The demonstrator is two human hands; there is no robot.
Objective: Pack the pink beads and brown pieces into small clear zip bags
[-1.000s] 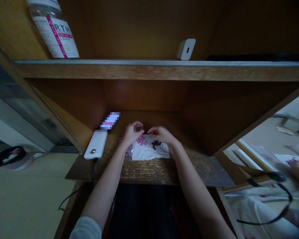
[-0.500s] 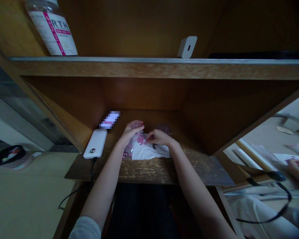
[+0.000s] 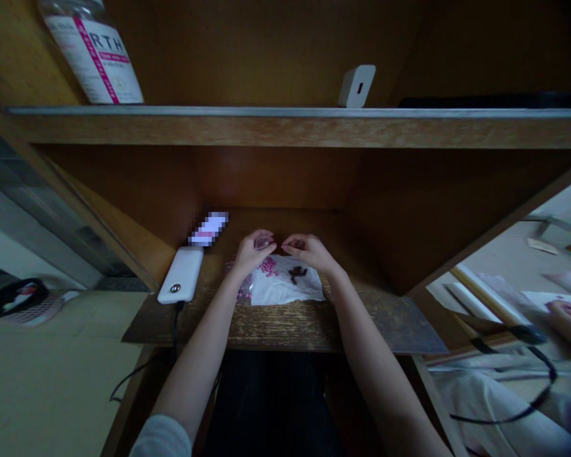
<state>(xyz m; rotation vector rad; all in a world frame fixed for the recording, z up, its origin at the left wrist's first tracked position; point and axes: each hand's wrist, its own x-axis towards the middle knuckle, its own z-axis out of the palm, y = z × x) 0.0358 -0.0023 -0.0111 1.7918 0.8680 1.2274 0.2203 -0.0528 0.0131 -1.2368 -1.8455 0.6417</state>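
My left hand (image 3: 253,252) is curled round a small clear plastic piece (image 3: 262,242), whose exact kind I cannot make out. Facing it across a narrow gap is my right hand (image 3: 310,250), its fingertips pinched together; whatever they hold is too small to name. Below both hands lies a white tissue (image 3: 278,291) on the wooden desk. A cluster of pink beads (image 3: 268,266) rests on its left part, and several short dark brown pieces (image 3: 297,273) lie on its right part. A clear plastic bag (image 3: 244,291) with more pink beads sits at the tissue's left edge.
To the left are a white power bank (image 3: 181,274) with a black cable and a lit phone (image 3: 209,228). The shelf (image 3: 247,130) above carries a labelled bottle (image 3: 95,57) and a white charger (image 3: 357,86). Another person's hand (image 3: 570,317) shows at far right.
My right hand has lifted from the pink beads up and back, close to my left hand. The dark brown pieces now show fully. The clear piece in my left hand has turned.
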